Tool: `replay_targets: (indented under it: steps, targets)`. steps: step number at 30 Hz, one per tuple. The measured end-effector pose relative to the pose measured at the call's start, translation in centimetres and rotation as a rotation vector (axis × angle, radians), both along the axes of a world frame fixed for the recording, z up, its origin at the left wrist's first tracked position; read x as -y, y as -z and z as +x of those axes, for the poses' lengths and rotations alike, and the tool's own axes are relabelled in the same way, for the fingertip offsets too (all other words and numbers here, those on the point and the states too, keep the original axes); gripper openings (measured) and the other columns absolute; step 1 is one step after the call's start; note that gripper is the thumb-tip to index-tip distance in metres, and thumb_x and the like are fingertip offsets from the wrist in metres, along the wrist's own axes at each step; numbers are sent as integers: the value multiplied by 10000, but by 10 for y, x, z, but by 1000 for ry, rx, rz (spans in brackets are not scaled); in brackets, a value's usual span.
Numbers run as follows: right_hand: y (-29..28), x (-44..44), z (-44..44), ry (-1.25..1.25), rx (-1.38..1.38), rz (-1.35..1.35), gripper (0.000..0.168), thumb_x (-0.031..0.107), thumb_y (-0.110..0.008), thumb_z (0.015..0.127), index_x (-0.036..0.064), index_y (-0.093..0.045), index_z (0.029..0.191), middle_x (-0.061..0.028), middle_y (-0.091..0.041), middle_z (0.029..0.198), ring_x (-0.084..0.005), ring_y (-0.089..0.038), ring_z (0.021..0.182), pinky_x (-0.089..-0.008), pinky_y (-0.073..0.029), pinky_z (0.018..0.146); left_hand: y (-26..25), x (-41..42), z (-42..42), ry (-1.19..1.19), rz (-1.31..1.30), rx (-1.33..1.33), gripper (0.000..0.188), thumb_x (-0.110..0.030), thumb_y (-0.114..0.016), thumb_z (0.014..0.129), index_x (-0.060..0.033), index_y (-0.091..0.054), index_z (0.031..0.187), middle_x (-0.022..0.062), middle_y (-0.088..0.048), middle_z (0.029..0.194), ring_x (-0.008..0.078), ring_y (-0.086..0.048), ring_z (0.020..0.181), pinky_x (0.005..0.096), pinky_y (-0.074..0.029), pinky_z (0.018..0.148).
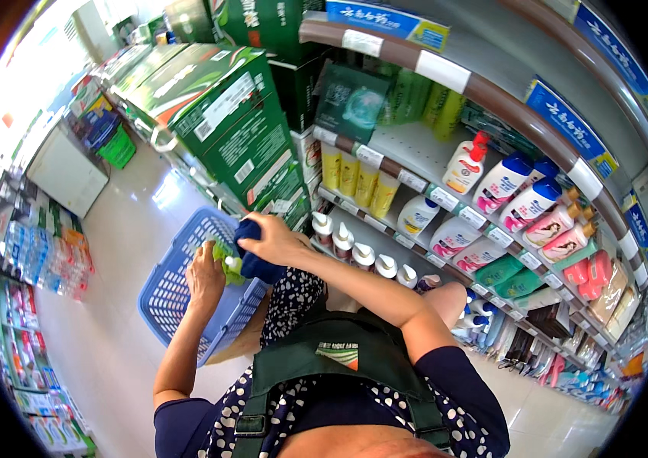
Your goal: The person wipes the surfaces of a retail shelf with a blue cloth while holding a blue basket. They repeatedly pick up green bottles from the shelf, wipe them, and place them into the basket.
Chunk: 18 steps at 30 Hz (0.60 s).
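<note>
A blue plastic shopping basket (172, 309) with slotted walls sits low in front of me, to the left. At its mouth, my right hand (271, 239) grips a bunched navy-blue cloth (260, 269), which hangs over the basket's right side. My left hand (205, 275) reaches in from the near side, its fingers curled on a crumpled light-green item (226, 260). A small white part shows on that item; whether it is cloth or thin plastic I cannot tell. The basket's bottom is partly hidden by my hands.
Store shelves (404, 151) on the right hold shampoo bottles (504, 182), yellow bottles (358, 177) and white pump bottles (364, 256). Green cartons (238, 126) are stacked ahead. Packs of water bottles (38, 252) and a white chest-like cabinet (69, 166) stand left on the tiled floor (101, 355).
</note>
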State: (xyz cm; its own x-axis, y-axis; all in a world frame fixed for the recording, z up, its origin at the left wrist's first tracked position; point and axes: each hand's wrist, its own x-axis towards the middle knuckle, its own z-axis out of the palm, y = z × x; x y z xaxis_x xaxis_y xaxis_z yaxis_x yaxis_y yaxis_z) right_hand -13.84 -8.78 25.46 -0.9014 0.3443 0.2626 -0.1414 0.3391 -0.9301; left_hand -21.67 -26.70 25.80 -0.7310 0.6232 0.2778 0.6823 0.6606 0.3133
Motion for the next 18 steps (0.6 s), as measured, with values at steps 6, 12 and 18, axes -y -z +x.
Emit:
replay_targets:
  steps: [6, 12, 18]
  targets:
    - [-55, -79, 106, 274, -255, -573, 196, 85, -629, 807, -1, -603, 981, -32, -633, 850, -89, -589, 712, -235, -488, 622, -97, -126, 66, 496, 583, -41, 271, 14, -644, 758, -19, -608, 1025, 112, -618, 829, 208, -624, 763, 297, -484, 706]
    - [-40, -107, 159, 427, -368, -934, 131, 118, -604, 832, 22, -587, 920, -10, -591, 773, -84, -561, 630, -221, -481, 581, -100, -357, 100, 954, 492, 283, 479, -179, -678, 772, -28, -512, 1195, 177, -621, 1035, 283, -618, 949, 356, -496, 787]
    - [-40, -119, 186, 500, -437, -752, 186, 79, -582, 836, -11, -577, 999, -29, -599, 798, -80, -557, 653, -219, -477, 592, -67, -491, 130, 739, 614, 266, 605, -338, -732, 697, -15, -487, 1146, 207, -624, 1004, 377, -598, 942, 427, -486, 803]
